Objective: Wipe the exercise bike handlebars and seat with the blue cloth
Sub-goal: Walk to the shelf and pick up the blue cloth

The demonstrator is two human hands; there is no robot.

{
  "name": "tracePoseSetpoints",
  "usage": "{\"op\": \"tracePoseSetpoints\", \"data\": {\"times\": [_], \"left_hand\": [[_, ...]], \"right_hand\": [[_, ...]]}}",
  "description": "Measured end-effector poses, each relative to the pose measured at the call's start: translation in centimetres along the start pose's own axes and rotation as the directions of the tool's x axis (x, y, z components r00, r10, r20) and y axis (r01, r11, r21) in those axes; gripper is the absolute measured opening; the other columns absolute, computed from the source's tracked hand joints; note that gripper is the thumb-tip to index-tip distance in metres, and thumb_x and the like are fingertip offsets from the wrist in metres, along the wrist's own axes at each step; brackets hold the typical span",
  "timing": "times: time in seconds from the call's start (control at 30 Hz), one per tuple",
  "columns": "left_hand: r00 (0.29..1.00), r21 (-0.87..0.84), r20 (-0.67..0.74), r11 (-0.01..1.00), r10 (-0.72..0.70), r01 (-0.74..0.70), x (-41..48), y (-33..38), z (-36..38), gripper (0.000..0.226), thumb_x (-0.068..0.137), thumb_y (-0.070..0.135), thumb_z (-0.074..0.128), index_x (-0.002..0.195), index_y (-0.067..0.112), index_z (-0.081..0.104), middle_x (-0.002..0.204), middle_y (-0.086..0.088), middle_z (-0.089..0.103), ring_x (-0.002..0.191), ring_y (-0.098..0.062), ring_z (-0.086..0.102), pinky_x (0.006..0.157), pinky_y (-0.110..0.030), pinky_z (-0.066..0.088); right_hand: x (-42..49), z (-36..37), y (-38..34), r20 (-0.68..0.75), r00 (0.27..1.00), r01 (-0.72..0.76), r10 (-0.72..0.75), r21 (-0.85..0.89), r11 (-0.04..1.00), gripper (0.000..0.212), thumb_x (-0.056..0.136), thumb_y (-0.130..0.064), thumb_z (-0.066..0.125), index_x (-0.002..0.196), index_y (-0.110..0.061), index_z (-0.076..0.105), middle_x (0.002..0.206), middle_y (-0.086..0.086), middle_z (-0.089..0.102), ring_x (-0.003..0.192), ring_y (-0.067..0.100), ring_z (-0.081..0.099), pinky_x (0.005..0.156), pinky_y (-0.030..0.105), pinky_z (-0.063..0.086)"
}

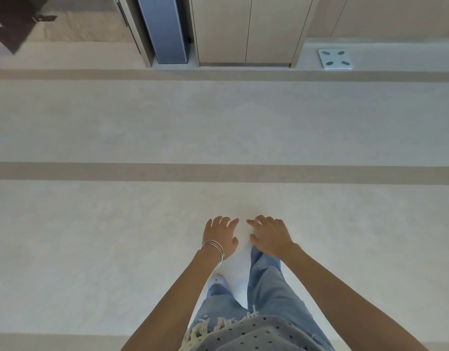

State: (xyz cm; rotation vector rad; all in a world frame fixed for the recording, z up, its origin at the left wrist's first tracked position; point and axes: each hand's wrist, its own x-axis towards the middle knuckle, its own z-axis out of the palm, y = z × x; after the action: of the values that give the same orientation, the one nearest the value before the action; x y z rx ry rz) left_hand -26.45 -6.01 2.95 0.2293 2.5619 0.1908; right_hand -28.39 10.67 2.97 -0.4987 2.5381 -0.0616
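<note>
Pale floor [117,122] with two darker stripes [91,171] across it. White bathroom scale [334,59] on the floor, far right, by the wall. Blue-grey upright unit [165,29] stands beside beige cabinet doors [248,26]. Dark brown furniture [13,19] top left. Light jeans [269,287], white shoe [217,279], fringed dotted top [256,333] at the bottom.

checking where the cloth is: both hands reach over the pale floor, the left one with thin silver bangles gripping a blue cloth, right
No: in the head view the left hand with thin silver bangles grips nothing; no blue cloth shows. It and the right hand do reach over the pale floor.
</note>
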Motion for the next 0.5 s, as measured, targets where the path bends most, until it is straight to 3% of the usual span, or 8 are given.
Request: {"op": "tracePoseSetpoints", "data": {"times": [0.2,0.5], "left_hand": [[1.000,-0.003,-0.013,1.000,-0.008,0.008,7.4,1.7,-3.9,0.056,0.095,0.033,0.039,0.147,0.025,0.020,0.154,-0.002,0.025,0.143,-0.024,0.017,0.118,-0.043,0.012],[0.975,-0.007,-0.220,1.000,0.021,-0.023,22.5,9.0,-16.3,0.056,0.093,0.029,0.040,0.146,0.024,0.023,0.152,0.001,0.030,0.143,-0.021,0.018,0.118,-0.042,0.008]], "right_hand": [[4.8,-3.1,6.6,0.022,1.000,-0.023,0.022,0.020,1.000,0.048,0.096,-0.040,0.036,0.142,-0.028,0.032,0.146,0.000,0.038,0.126,0.022,0.044,0.104,0.040,0.033],[13.4,-16.8,20.0,-0.222,0.973,-0.069,0.067,-0.001,0.998,0.049,0.094,-0.039,0.039,0.141,-0.026,0.035,0.144,0.001,0.039,0.128,0.024,0.040,0.106,0.041,0.029]]}}
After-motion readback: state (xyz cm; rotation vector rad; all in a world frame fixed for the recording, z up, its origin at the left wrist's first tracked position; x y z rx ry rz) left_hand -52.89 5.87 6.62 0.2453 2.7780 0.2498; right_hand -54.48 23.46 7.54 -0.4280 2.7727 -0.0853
